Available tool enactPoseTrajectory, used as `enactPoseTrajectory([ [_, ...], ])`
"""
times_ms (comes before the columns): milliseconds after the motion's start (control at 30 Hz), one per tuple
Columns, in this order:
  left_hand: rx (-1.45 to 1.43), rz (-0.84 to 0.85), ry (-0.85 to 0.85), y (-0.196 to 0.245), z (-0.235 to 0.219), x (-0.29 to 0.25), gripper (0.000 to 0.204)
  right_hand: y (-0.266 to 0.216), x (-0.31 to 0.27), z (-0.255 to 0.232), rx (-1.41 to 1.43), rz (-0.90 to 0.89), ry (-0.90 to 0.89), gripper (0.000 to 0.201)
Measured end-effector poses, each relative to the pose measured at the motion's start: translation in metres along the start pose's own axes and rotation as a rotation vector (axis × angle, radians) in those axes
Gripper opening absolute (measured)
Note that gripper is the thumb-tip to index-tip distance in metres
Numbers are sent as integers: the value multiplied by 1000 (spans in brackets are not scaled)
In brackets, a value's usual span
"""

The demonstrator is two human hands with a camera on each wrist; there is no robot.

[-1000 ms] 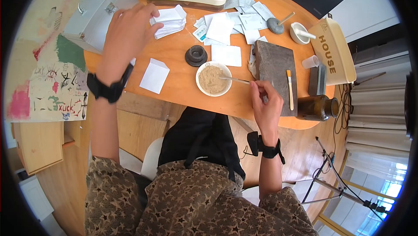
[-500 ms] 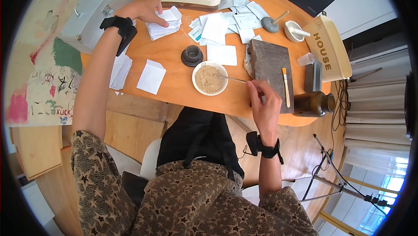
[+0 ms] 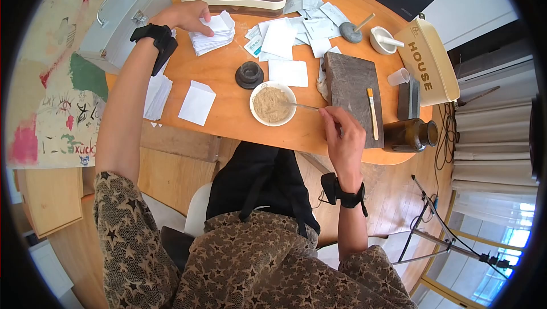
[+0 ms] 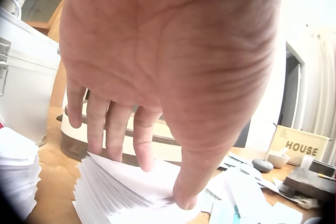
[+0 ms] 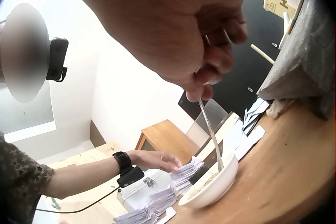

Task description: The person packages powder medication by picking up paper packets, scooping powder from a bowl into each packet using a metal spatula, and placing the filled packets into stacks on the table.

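Note:
My left hand point(image 3: 185, 16) rests at the stack of white paper envelopes point(image 3: 214, 40). In the left wrist view the fingers point(image 4: 143, 148) reach down to the stack's far side, fairly straight, and the thumb lies at its near right corner, by the top envelope. My right hand point(image 3: 345, 132) pinches a thin metal spoon point(image 3: 305, 106) between thumb and fingers. The spoon slants into a white bowl point(image 5: 215, 193) of beige powder point(image 3: 271, 104), its lower end hidden there. A single white envelope point(image 3: 197, 103) lies left of the bowl.
A second envelope stack point(image 3: 158, 96) stands at the left, near the silver case point(image 3: 122, 24). Behind the bowl are a dark round holder point(image 3: 249, 74) and scattered packets point(image 3: 307, 21). A dark slab point(image 3: 353, 78) carries a brush point(image 3: 372, 114), with a brown jar point(image 3: 410, 136) beside it.
My left hand has come down onto the envelope stack and its forearm has swung outward, uncovering the second stack. The right hand keeps hold of the spoon in the bowl, almost unmoved.

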State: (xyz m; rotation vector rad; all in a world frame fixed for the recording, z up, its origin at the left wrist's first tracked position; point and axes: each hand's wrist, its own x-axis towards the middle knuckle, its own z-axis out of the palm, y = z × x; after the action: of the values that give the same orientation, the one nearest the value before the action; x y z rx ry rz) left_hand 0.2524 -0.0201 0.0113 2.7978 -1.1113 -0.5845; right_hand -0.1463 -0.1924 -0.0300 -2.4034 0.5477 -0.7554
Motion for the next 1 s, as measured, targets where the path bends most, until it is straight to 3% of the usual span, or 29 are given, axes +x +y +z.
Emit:
enactPoseTrajectory([
  [333,-37,83,95,6,-9,-15,46,-4,0,-2,27,35,6,7],
  [500,-106,180,315,22,-1,-42,39,-4,1,-1,31,54,-4,8],
  [600,-133,156,372,46,1,-74,40,-3,0,-1,39,84,-15,9],
  [700,-306,179,442,65,18,-113,42,-3,0,-1,49,99,-16,10],
  [767,-327,124,424,79,26,-136,43,-2,0,-1,49,101,-18,10],
  [1000,-369,184,539,95,76,-182,50,-3,1,-2,97,160,-17,12],
])
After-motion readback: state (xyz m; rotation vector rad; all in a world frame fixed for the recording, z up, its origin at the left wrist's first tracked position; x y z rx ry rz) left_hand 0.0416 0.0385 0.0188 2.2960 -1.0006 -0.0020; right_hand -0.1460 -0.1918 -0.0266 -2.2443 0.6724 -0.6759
